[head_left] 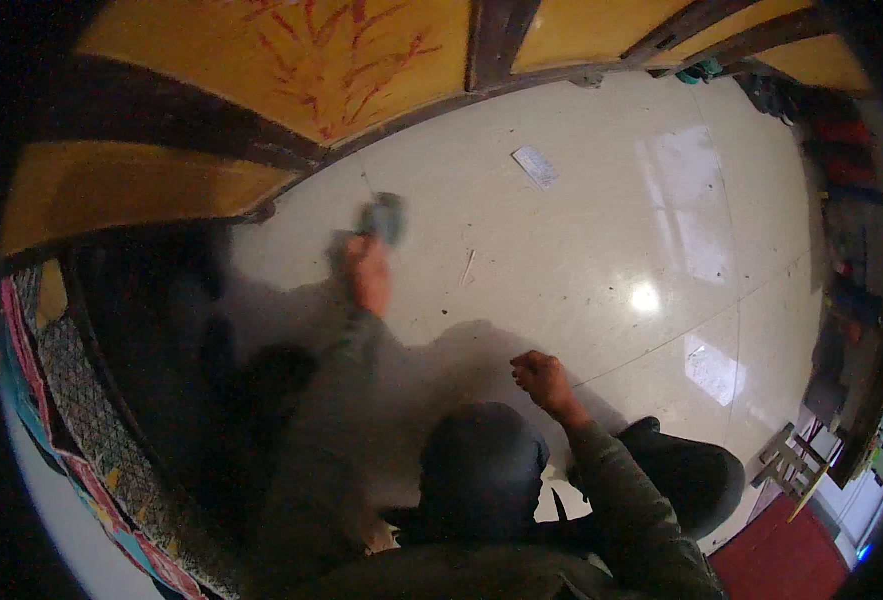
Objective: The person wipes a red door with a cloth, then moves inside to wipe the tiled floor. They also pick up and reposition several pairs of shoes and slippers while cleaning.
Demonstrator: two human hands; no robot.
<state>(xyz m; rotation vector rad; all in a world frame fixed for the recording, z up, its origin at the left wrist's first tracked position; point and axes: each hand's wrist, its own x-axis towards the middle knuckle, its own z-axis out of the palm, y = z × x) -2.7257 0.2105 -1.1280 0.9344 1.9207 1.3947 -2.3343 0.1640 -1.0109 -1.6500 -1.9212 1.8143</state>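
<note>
My left hand [370, 272] reaches out over the pale tiled floor [572, 250], close to the base of the yellow panelled furniture. Its fingers are closed on a small grey-green object [389, 218], too smeared by motion to name. Nearer to me, my right hand [542, 377] hovers above the floor with its fingers curled in, and nothing shows in it. Between and beyond the hands lies a thin pale sliver [470, 267]. Farther off rests a whitish printed slip [535, 167].
Yellow panels with dark brown frames [492, 45] bound the floor at the far side and left. Small dark specks dot the tiles. At right stand a small wooden stool-like piece [794, 462] and a red surface [782, 555]. A patterned bed edge [102, 410] runs along the left.
</note>
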